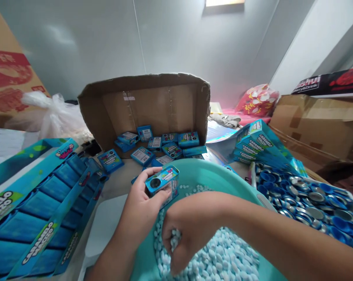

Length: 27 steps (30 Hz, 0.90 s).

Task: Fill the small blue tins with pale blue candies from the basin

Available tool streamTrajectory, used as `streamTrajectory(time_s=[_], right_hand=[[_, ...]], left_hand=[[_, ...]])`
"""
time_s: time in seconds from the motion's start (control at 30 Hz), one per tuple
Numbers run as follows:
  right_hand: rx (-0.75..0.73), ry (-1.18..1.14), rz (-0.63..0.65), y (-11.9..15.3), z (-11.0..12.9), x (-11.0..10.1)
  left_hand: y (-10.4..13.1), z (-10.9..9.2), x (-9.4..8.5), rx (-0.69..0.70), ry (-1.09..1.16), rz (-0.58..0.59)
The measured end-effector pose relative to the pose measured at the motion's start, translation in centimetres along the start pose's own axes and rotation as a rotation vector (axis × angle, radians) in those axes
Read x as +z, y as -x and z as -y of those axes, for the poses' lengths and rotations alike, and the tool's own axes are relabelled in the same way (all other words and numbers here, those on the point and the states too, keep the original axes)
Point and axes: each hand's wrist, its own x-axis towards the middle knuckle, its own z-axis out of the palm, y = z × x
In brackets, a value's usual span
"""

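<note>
My left hand is wrapped round a small blue candy box printed "Caramelo Macizo", with a dark round spot on its top face. It holds the box tilted over the left rim of a turquoise basin. Pale blue and white candies, small and rounded, cover the basin's bottom. Just below and right of the box, my right hand is closed on some of these candies, a few of which show between its curled fingers. The right forearm crosses over the basin and hides part of its contents.
An open cardboard box on its side holds several blue candy boxes. Display trays of blue boxes stand at left, beside a pale flat-topped object. Blue and silver caps fill a container at right, near stacked display cartons.
</note>
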Motion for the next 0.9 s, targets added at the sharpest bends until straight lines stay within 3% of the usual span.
streamTrajectory(time_s=[0.13, 0.27, 0.4, 0.6, 0.73, 0.9], right_hand=[[-0.019, -0.096, -0.071, 1.3, 0.5, -0.5], [-0.105, -0.271, -0.123, 2.4, 0.7, -0.7], [-0.144, -0.529, -0.188, 2.8, 0.6, -0.5], [-0.374, -0.838, -0.407, 1.8, -0.2, -0.3], [-0.564, -1.023, -0.588, 0.6, -0.4, -0.2], [-0.567, -1.189, -0.712, -0.5, -0.1, 0.2]], left_hand=[[0.0, 0.4, 0.1, 0.013, -0.011, 0.033], [0.2, 0.7, 0.0, -0.013, -0.043, 0.140], [0.7, 0.4, -0.5, 0.099, -0.226, 0.265], [1.5, -0.8, -0.4, 0.216, -0.201, 0.326], [1.4, -0.1, 0.2, 0.246, -0.236, 0.319], [1.1, 0.8, 0.0, 0.212, -0.318, 0.435]])
